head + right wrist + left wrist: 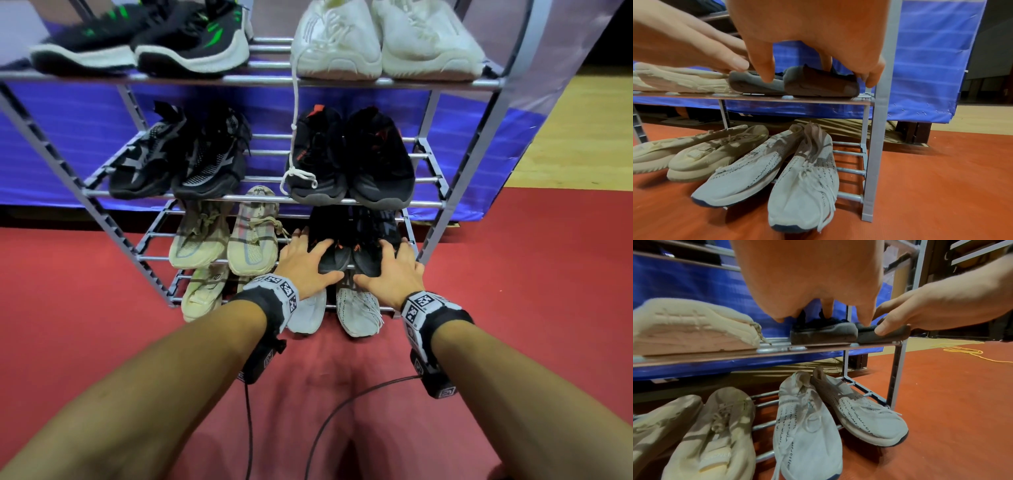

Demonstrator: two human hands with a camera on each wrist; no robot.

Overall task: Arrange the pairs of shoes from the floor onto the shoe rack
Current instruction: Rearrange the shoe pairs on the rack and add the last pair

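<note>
A pair of black shoes stands on the right end of the grey shoe rack's [432, 236] second-lowest shelf, toes toward me. My left hand [308, 260] lies over the left black shoe [330, 236], fingers spread on top and thumb along the toe. My right hand [394, 267] covers the right black shoe [375, 229] the same way, close to the rack's right post. In the left wrist view my left hand [824, 311] straddles the left black shoe [824, 332]. In the right wrist view my right hand [818, 69] straddles the right black shoe [818, 84].
Beige shoes [222, 236] sit left of the black pair on the same shelf. Below are white knit shoes [359, 308] and a cream pair [202, 294]. A white lace [294, 137] hangs from the top shelf over another black pair. Wrist cables [342, 404] trail over the red floor.
</note>
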